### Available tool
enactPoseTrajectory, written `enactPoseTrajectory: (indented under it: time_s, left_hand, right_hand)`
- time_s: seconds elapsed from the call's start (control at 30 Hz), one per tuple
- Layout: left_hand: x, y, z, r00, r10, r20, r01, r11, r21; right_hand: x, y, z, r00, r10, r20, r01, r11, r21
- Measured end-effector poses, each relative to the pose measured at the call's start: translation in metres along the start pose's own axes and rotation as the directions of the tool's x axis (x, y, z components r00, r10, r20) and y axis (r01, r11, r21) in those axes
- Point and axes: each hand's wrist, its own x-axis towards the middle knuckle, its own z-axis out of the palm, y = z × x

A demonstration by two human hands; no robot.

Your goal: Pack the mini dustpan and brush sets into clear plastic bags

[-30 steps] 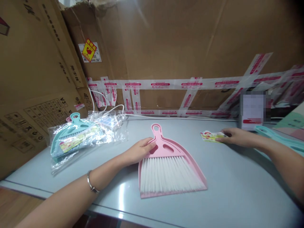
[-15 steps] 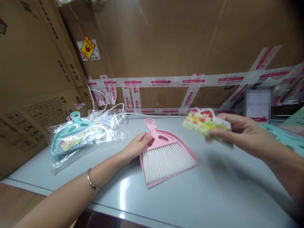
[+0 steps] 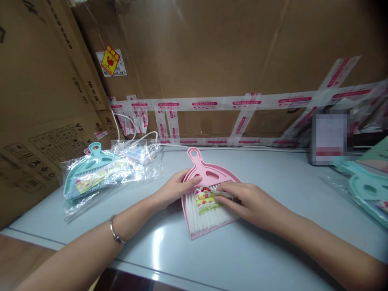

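Note:
A pink dustpan [image 3: 209, 174] with a white-bristled brush [image 3: 206, 214] nested in it lies on the pale grey table [image 3: 273, 242]. My left hand [image 3: 176, 190] rests on the pan's left rim by the handle, fingers curled on it. My right hand [image 3: 245, 200] lies flat over the bristles and presses a small colourful printed card [image 3: 206, 199] down onto them.
A teal dustpan set in a clear plastic bag [image 3: 97, 178] lies at the left. More teal dustpans [image 3: 366, 188] lie at the right edge. A white cable [image 3: 139, 139] runs along the taped cardboard wall [image 3: 212, 72]. A blurred box [image 3: 332, 137] stands at the back right.
My right hand picked the printed card up from the table at the right, carried it left and laid it on the brush bristles. The pink dustpan turned slightly under my left hand.

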Motion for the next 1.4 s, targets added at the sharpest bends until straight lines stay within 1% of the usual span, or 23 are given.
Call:
enactPoseTrajectory:
  time_s: [0.07, 0.13, 0.3, 0.5, 0.6, 0.7, 0.73, 0.77, 0.8, 0.87, 0.9, 0.93, 0.97, 1.0, 1.03, 1.07, 1.1, 1.13, 1.17, 1.23, 1.3, 1.37, 1.4]
  left_hand:
    - [-0.001, 0.001, 0.0, 1.0, -0.001, 0.015, 0.0, 1.0, 0.02]
    - [-0.001, 0.002, 0.001, 1.0, 0.003, 0.001, -0.003, 0.998, 0.067]
    - [-0.002, 0.002, 0.001, 1.0, -0.01, 0.015, 0.007, 0.989, 0.145]
    - [-0.004, 0.006, 0.0, 1.0, -0.006, 0.021, 0.004, 0.994, 0.108]
    - [-0.004, 0.008, -0.002, 1.0, -0.001, 0.012, 0.0, 0.996, 0.09]
    - [-0.005, 0.009, -0.004, 1.0, -0.014, 0.002, 0.014, 0.998, 0.054]
    - [-0.005, 0.009, -0.004, 1.0, -0.017, -0.011, 0.017, 0.999, 0.045]
    - [-0.004, 0.009, -0.004, 0.999, -0.016, -0.035, 0.017, 0.999, 0.037]
    - [-0.004, 0.009, -0.004, 0.997, -0.008, -0.072, 0.01, 1.0, 0.028]
    - [-0.002, 0.009, -0.004, 0.986, 0.035, -0.163, -0.035, 0.999, 0.0]
    - [-0.001, 0.009, -0.004, 0.978, 0.067, -0.197, -0.074, 0.997, -0.028]
    - [0.0, 0.01, -0.005, 0.97, 0.103, -0.221, -0.12, 0.991, -0.064]
    - [0.002, 0.01, -0.005, 0.963, 0.139, -0.23, -0.166, 0.981, -0.105]
    - [0.003, 0.01, -0.006, 0.959, 0.166, -0.23, -0.203, 0.969, -0.143]
    - [0.003, 0.01, -0.006, 0.957, 0.184, -0.226, -0.226, 0.958, -0.175]
    - [0.004, 0.01, -0.005, 0.955, 0.19, -0.226, -0.236, 0.952, -0.197]
    - [0.004, 0.009, -0.004, 0.956, 0.188, -0.227, -0.235, 0.95, -0.203]
    - [0.003, 0.007, -0.002, 0.958, 0.179, -0.224, -0.225, 0.954, -0.199]
    - [0.003, 0.006, 0.001, 0.962, 0.165, -0.216, -0.206, 0.961, -0.184]
    - [0.002, 0.003, 0.007, 0.972, 0.139, -0.191, -0.166, 0.977, -0.131]
    - [0.002, 0.003, 0.01, 0.981, 0.136, -0.139, -0.143, 0.989, -0.041]
    - [0.002, 0.008, 0.004, 0.98, 0.18, -0.083, -0.166, 0.974, 0.155]
    - [0.002, 0.011, -0.003, 0.972, 0.225, -0.07, -0.193, 0.93, 0.312]
  right_hand:
    - [0.001, 0.001, 0.002, 0.999, 0.003, -0.047, -0.006, 0.998, -0.063]
    - [0.002, -0.001, 0.005, 0.996, 0.004, -0.087, -0.013, 0.994, -0.11]
    - [0.006, -0.006, 0.008, 0.982, 0.056, -0.182, -0.084, 0.985, -0.149]
    - [0.007, 0.0, 0.005, 0.963, 0.146, -0.225, -0.157, 0.987, -0.031]
    - [0.005, 0.005, 0.003, 0.955, 0.151, -0.254, -0.147, 0.988, 0.034]
    - [0.005, 0.015, 0.002, 0.938, 0.139, -0.316, -0.14, 0.99, 0.02]
    - [0.006, 0.019, 0.003, 0.923, 0.139, -0.358, -0.144, 0.989, 0.011]
    - [0.007, 0.024, 0.004, 0.895, 0.148, -0.422, -0.157, 0.988, 0.015]
    - [0.008, 0.028, 0.005, 0.851, 0.171, -0.497, -0.174, 0.984, 0.04]
    - [0.012, 0.035, 0.008, 0.726, 0.279, -0.629, -0.211, 0.96, 0.183]
    - [0.014, 0.036, 0.01, 0.664, 0.363, -0.654, -0.206, 0.929, 0.307]
    - [0.015, 0.035, 0.011, 0.633, 0.454, -0.627, -0.176, 0.873, 0.455]
    - [0.016, 0.033, 0.011, 0.643, 0.534, -0.549, -0.127, 0.781, 0.612]
    - [0.017, 0.029, 0.012, 0.688, 0.583, -0.433, -0.078, 0.652, 0.754]
    - [0.018, 0.023, 0.012, 0.75, 0.588, -0.302, -0.044, 0.5, 0.865]
    - [0.018, 0.016, 0.012, 0.814, 0.555, -0.172, -0.039, 0.348, 0.937]
    - [0.018, 0.009, 0.013, 0.861, 0.506, -0.059, -0.059, 0.214, 0.975]
    - [0.018, 0.002, 0.014, 0.883, 0.468, 0.028, -0.088, 0.109, 0.99]
    - [0.018, -0.004, 0.016, 0.886, 0.455, 0.089, -0.115, 0.028, 0.993]
    - [0.018, -0.012, 0.019, 0.857, 0.487, 0.166, -0.144, -0.083, 0.986]
    - [0.019, -0.013, 0.022, 0.815, 0.546, 0.193, -0.131, -0.152, 0.98]
    - [0.019, -0.009, 0.024, 0.792, 0.579, 0.194, -0.1, -0.19, 0.977]
    - [0.019, -0.007, 0.024, 0.785, 0.591, 0.188, -0.082, -0.202, 0.976]
